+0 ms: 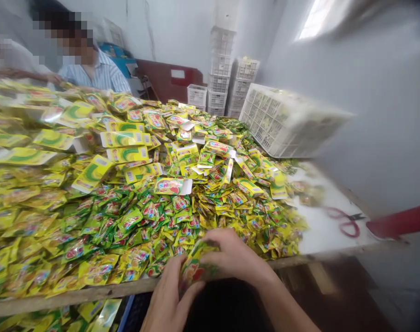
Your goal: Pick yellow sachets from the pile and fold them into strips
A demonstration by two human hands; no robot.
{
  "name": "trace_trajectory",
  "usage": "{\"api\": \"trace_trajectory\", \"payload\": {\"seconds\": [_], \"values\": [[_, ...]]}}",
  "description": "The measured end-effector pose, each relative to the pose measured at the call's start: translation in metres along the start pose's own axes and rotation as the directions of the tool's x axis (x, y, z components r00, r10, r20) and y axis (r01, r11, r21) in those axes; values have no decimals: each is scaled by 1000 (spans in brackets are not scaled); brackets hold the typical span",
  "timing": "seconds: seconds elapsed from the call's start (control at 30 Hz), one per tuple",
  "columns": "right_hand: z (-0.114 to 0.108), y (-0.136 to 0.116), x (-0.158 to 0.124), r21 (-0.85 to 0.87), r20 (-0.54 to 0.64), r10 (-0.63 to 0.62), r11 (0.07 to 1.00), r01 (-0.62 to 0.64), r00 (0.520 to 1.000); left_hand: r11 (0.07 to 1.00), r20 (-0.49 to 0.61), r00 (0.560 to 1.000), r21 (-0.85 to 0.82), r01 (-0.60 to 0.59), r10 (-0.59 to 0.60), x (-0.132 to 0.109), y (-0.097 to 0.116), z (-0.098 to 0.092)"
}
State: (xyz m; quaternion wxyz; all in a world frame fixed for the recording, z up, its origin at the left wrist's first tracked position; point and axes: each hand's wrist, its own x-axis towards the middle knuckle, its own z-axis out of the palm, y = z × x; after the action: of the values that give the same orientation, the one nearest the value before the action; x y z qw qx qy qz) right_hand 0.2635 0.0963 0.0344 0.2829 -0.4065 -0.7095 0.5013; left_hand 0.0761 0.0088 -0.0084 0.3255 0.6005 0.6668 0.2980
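Both hands are at the table's front edge, around one yellow-green printed packet or box (pixel 196 272), blurred by motion. My left hand (pixel 171 286) grips its left side, thumb along the lower edge. From the right, my right hand (pixel 227 253) closes over its upper right part and hides some of it. Just beyond the hands lies a big heap of small green and yellow sachets (pixel 127 221). On the heap are flattened or open yellow cartons (pixel 127 138), one with a white flap (pixel 173 186) near the middle.
Red-handled scissors (pixel 348 222) and a red object (pixel 399 223) are at the right end of the white table (pixel 323 230). A white crate (pixel 279 120) stands at the back right, with stacked crates (pixel 218 78) beyond. Two people sit at the far left. More sachets (pixel 74 318) lie below the table edge.
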Motion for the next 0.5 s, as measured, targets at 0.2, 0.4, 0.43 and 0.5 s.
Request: {"api": "trace_trajectory", "payload": {"seconds": [0.2, 0.4, 0.43, 0.5], "values": [[25, 11, -43, -4, -108, -59, 998, 59, 992, 633, 431, 899, -675, 379, -79, -51, 0, 14], [51, 17, -80, 27, 130, -117, 993, 114, 985, 602, 514, 854, -658, 453, -81, -73, -10, 7], [53, 17, -83, 57, 121, -105, 993, 99, 987, 619, 519, 851, -642, 452, -83, -74, -11, 6], [57, 16, -86, 87, -5, -73, 994, 73, 997, 649, 513, 855, -624, 436, -81, -75, -10, 6]]}}
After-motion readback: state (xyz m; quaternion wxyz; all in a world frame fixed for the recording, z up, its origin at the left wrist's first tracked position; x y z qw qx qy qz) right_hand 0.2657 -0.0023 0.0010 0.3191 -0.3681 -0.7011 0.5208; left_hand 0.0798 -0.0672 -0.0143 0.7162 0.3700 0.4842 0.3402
